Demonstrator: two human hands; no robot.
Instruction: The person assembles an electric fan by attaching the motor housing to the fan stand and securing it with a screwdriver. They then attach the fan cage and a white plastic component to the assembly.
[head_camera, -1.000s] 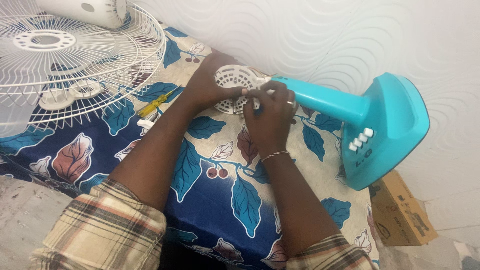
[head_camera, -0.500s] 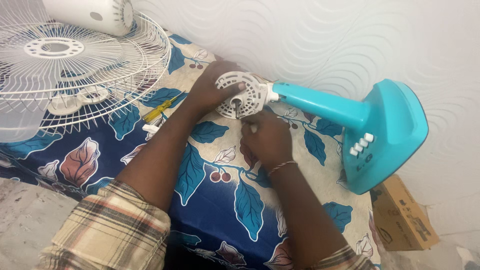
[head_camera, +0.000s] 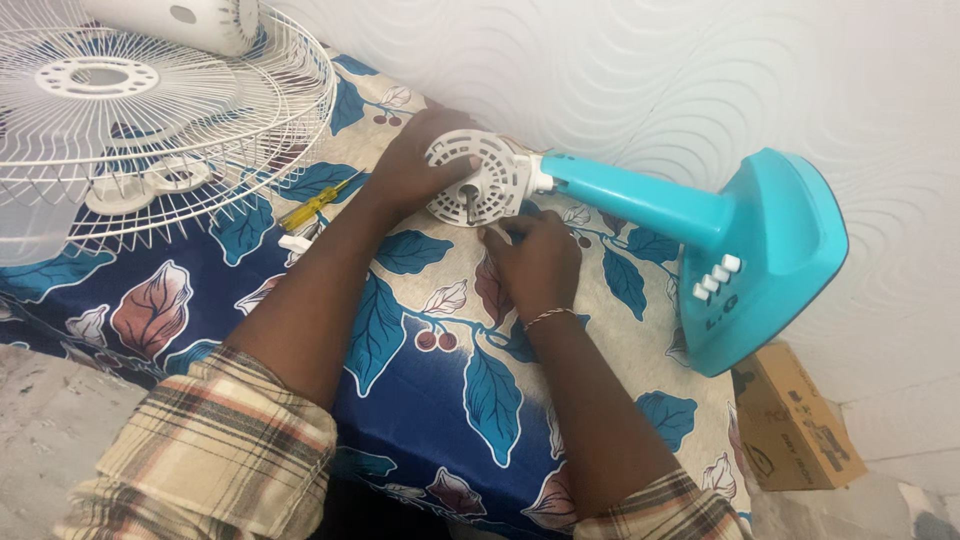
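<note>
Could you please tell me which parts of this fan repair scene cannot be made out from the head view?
- Right hand: its fingertips curl under, so whether they pinch anything is hidden.
- White motor housing: the left hand covers its far side.
- Yellow screwdriver: its tip is behind the left wrist.
- Wire fan guard: cut off by the left and top edges.
- Cardboard box: partly hidden by the table edge.

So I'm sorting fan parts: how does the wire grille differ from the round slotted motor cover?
The wire grille is wide, thin-wired and untouched; the motor cover is small, solid slotted plastic, gripped by the left hand and joined to the turquoise stand. Both are white and round.
</note>
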